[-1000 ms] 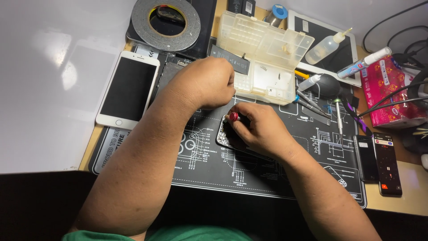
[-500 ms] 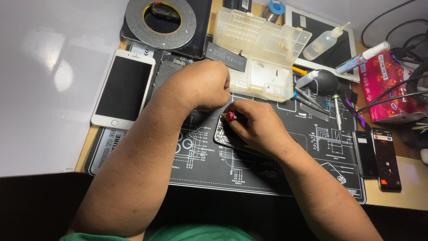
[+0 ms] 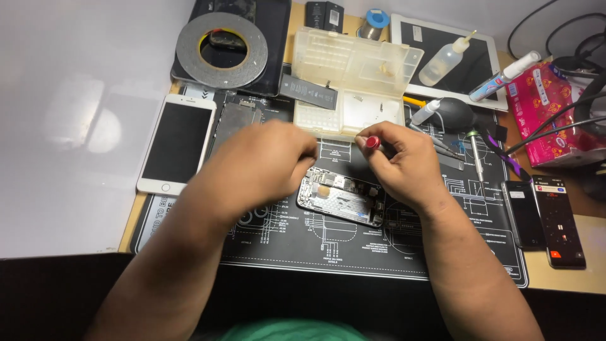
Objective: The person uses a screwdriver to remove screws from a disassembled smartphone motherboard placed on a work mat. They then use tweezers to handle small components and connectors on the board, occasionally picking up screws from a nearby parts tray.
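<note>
**Hands lift off the opened phone**

Both hands have drawn back from the opened smartphone chassis with its exposed silver and green circuit parts (image 3: 343, 201), which half a second ago lay mostly hidden beneath them. Now it shows plainly on the black printed rubber work mat (image 3: 303, 243), lying slightly aslant in the gap between the two hands.

The right hand (image 3: 404, 164) is raised just above the phone's right end, its fingers pinched around a small red-capped screwdriver handle (image 3: 372, 142); the shaft and tip are hidden behind the fingers. The left hand (image 3: 262, 164) hangs loosely curled just left of the phone and is blurred with motion, so I cannot tell whether it carries anything (a tiny screw would not show at this size).

Judging from this, the tool is off the work for the moment, and the phone rests free on the mat with neither hand steadying it.

Just behind the hands sits an open translucent plastic parts box with small compartments (image 3: 353, 82), a flat black phone battery (image 3: 309, 93) touching its left edge. A white smartphone with a dark screen (image 3: 177, 144) lies at the mat's left side on the desk (image 3: 593, 265), and a grey roll of tape (image 3: 221, 49) sits farther back.
</note>
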